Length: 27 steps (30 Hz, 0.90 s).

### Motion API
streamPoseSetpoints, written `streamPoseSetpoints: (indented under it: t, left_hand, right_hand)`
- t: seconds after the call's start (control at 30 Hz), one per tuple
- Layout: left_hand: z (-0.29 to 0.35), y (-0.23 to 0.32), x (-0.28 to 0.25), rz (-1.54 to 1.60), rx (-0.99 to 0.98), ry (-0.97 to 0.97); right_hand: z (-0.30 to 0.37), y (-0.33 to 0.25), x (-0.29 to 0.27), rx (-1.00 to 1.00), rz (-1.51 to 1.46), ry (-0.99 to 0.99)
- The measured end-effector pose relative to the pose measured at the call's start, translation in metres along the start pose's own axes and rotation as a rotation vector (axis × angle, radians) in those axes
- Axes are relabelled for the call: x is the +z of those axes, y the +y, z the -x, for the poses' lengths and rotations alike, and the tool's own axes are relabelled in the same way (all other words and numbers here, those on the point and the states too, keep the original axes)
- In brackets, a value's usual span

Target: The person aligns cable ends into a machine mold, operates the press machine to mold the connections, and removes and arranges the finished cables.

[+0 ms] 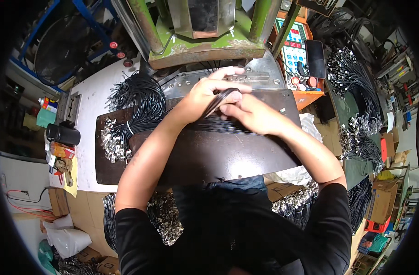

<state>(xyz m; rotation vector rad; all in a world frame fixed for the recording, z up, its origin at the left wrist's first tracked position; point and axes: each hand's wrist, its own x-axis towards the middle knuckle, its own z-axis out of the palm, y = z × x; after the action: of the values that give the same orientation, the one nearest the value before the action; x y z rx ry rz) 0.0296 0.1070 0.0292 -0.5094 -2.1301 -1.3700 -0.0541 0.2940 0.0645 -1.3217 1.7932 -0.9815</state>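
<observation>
Over the middle of a dark brown board, my two hands meet at a bent bunch of thin black cables (220, 101). My left hand (201, 97) is curled around the bunch, its upper fingers reaching right and slightly blurred. From the right, my right hand (254, 113) pinches the bend between thumb and fingers. More black cables lie stretched across the dark brown board (195, 158) beneath my hands. On the left, a tied bundle of black cables (143, 98) with shiny metal ends (114, 142) rests on the board.
Just beyond my hands stands a green press (205, 52) with a metal bed. An orange control box (305, 99) and a black phone (315, 59) are at its right. Further right hang cable bundles (351, 75). A black jar (65, 134) stands on the left white table (88, 169).
</observation>
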Motion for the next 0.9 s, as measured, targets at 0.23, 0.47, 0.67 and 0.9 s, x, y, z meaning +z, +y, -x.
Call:
streamPoseSetpoints:
  t: [0.23, 0.47, 0.67, 0.9]
  left_hand:
    - [0.013, 0.005, -0.008, 0.031, -0.191, 0.103]
    - [0.015, 0.014, -0.003, 0.123, -0.612, -0.072]
    - [0.020, 0.025, -0.014, 0.267, -0.802, 0.085]
    - [0.016, 0.022, -0.005, 0.117, -0.592, 0.084]
  right_hand:
    - [0.005, 0.002, -0.029, 0.062, 0.032, 0.053]
    - [-0.022, 0.077, -0.058, -0.275, 0.780, 0.409]
    - [-0.013, 0.078, -0.053, -0.067, 0.492, 0.148]
    - [-0.010, 0.039, -0.026, -0.165, 0.168, 0.266]
